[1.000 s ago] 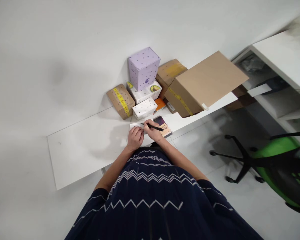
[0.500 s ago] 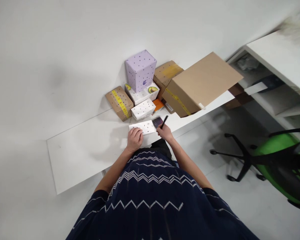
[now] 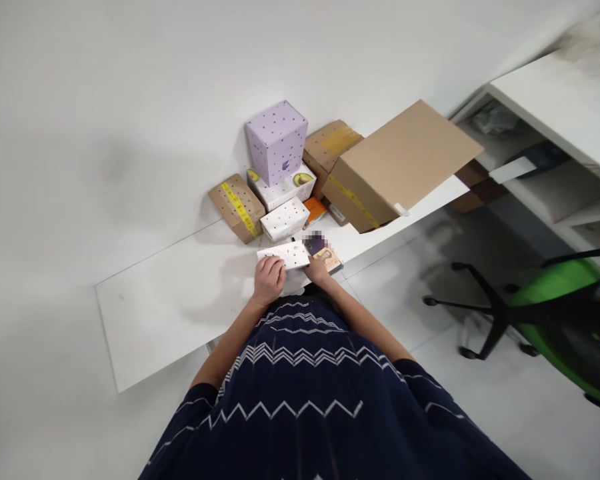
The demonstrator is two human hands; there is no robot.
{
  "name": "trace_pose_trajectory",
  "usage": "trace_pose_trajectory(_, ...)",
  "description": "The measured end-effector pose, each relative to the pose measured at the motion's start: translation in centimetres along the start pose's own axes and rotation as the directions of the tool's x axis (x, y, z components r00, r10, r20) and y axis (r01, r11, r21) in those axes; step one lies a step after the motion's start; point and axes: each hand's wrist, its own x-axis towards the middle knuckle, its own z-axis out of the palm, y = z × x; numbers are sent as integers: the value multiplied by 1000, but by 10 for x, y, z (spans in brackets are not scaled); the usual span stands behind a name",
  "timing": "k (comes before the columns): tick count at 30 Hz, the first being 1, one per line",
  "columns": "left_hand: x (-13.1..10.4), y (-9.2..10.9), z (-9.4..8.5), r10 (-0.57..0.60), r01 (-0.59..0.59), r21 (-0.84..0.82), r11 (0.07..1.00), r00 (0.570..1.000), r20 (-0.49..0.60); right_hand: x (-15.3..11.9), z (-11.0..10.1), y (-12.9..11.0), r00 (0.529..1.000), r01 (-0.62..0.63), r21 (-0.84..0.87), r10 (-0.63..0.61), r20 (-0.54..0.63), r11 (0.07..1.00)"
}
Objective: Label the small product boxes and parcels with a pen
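A slim white box with small dark marks [image 3: 293, 254] is at the front edge of the table, between my hands. My left hand [image 3: 269, 279] is closed on its left part, fingers curled over the top. At its right end my right hand [image 3: 317, 271] grips the corner, some fingertips hidden by the box. The black pen is out of this hand; a small dark tip [image 3: 293, 239] shows behind the box, perhaps the pen. Beside my right hand lie a dark purple item, partly blurred out [image 3: 311, 247], and a small tan booklet with a portrait [image 3: 329, 258].
Behind stand a white spotted box [image 3: 285, 220], a lilac box [image 3: 277, 143] on an avocado-print box [image 3: 280, 195], and taped brown cartons [image 3: 237, 208]. A large carton [image 3: 410, 157] stands at right. Farther right are a white shelf unit [image 3: 555, 100] and a green chair [image 3: 555, 293].
My right hand has let go of the black pen and moved left onto the box's end. The portrait booklet, hidden before, now shows. My left hand stays on the box.
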Motion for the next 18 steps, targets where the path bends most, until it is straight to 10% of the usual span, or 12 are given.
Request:
trace_pose_trajectory(8, -1, -1, 0, 12, -12, -16, 1000, 1000, -19, -8, -8, 15, 928, -235, -72, 202, -312, 969)
trace_pose_trajectory(18, -5, -5, 0, 28, -31, 52, 998, 998, 58, -11, -18, 29, 937, -192, 136, 223, -269, 972)
